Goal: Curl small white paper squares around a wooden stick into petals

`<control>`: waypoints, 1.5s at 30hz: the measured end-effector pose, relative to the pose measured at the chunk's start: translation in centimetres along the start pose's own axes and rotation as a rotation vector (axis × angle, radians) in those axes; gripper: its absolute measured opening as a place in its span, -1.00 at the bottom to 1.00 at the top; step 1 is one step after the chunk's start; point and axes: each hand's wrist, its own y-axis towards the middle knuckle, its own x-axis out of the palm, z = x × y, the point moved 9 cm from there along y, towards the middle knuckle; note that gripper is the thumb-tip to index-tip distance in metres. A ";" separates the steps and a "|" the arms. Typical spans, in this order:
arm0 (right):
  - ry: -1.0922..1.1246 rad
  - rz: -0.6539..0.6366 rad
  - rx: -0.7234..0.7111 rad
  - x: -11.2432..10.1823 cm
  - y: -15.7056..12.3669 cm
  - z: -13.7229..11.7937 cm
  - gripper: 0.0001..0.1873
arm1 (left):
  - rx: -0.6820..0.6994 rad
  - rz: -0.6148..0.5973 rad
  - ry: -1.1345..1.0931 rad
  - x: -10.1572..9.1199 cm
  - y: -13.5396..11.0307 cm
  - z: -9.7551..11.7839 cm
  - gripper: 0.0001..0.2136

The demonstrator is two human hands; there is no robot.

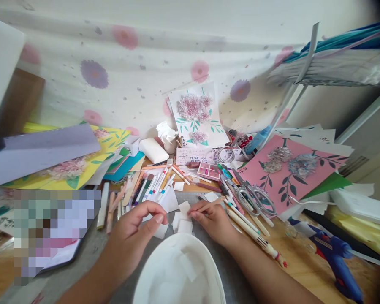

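Observation:
My left hand [138,226] is curled, its thumb and fingers pinching a small white paper square [161,230]. My right hand [210,219] is closed in a pinch at the edge of several small white paper pieces [183,217] and holds a pencil-like stick [213,202]. Both hands hover just beyond a white bowl [152,278] with thin paper pieces inside it.
Marker pens [155,185] lie in a row behind my hands. Scissors [251,196] rest on a pink flower card [288,169] at the right. A blue glue gun [334,257] sits at lower right. A white flower card [198,114] leans against the flowered cloth. Coloured papers [50,156] pile at left.

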 end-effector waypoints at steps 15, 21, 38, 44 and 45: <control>0.383 0.186 0.060 -2.1 -0.3 -0.7 -0.83 | 0.012 -0.015 0.047 0.4 -0.2 -0.2 -0.84; 0.715 0.313 0.087 -3.3 -1.2 -3.1 -0.86 | 0.092 -0.033 0.016 1.1 -0.5 0.7 -0.83; 0.883 0.320 0.218 -1.1 -1.7 -3.5 -0.85 | 0.207 -0.079 0.146 1.5 -0.3 2.2 -0.89; 0.850 0.352 0.149 -2.1 -1.9 -3.8 -0.91 | 0.029 -0.084 0.025 1.3 -0.3 1.0 -0.88; 0.852 0.347 0.125 -2.2 -2.0 -4.1 -0.92 | 0.029 -0.079 0.015 1.2 -0.3 1.0 -0.88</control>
